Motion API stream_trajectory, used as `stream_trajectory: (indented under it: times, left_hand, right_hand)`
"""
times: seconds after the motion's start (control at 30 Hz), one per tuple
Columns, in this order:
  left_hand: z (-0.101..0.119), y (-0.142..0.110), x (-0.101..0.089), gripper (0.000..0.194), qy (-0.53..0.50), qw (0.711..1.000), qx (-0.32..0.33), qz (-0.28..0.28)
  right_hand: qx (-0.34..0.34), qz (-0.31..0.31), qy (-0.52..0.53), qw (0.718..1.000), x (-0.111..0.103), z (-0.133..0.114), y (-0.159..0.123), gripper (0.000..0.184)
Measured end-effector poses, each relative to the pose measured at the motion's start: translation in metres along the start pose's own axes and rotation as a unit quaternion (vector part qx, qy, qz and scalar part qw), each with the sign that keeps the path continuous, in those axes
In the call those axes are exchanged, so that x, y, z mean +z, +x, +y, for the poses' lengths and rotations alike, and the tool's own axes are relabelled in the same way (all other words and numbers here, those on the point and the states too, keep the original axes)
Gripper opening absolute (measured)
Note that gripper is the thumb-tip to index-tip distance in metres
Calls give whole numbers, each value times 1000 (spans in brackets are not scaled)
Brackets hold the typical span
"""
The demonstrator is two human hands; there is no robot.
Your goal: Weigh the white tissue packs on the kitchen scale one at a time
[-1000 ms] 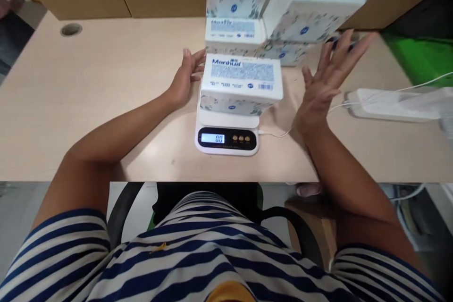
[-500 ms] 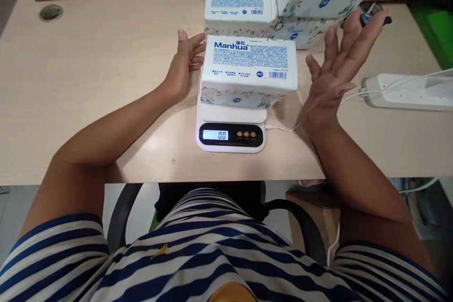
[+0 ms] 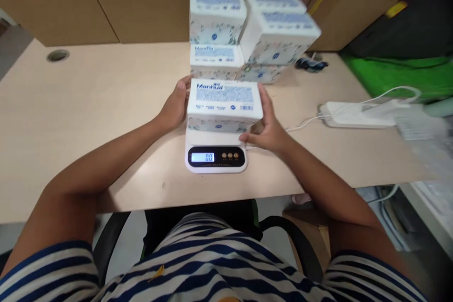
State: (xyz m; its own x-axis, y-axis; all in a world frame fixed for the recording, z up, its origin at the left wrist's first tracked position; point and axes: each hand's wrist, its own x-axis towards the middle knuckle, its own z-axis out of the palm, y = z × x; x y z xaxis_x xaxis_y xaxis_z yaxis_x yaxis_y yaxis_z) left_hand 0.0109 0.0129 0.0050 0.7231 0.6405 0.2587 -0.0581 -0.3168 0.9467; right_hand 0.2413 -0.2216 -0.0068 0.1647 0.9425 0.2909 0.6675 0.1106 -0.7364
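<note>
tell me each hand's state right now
Left hand: beside the front pack, fingers partly hidden, grip unclear.
Right hand: open, thumb and fingers spread at the pack's right end.

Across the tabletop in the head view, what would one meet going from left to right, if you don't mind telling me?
Cable hole → left hand → front Manhua pack → right hand → power strip.

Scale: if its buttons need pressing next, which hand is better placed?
Right, I'd say. The right hand has its thumb near the buttons, on the right of the scale; the left hand is farther off, beside the pack's left side.
</note>
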Motion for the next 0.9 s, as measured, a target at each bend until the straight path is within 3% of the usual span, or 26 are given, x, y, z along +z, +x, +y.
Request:
stream_trajectory:
  times: [0.1,0.23,0.33,0.43,0.6,0.73,0.9]
  left_hand:
    - [10,-7,-5,89,40,997,-5,-58]
    - [22,-11,-8,79,47,995,-8,-85]
    - [22,-13,-8,64,39,997,-6,-72]
    - [14,-14,-8,54,30,998,-24,-46]
    - [-3,-8,-8,77,-4,999,-50,11]
    - [-13,1,-6,74,-29,996,-66,47]
    - [-17,1,-6,72,-34,995,-76,61]
  right_hand:
    - [21,-17,48,998,9,-6,0,150]
    - [6,-15,42,999,19,-9,-3,152]
    - [-4,-6,60,998,25,-11,-6,144]
    - [-32,36,30,998,25,-16,-8,120]
    - [-155,160,-149,964,5,-31,-2,89]
    - [-170,195,-203,944,-16,-39,45,79]
    - [-160,158,-168,960,-30,-35,143,85]
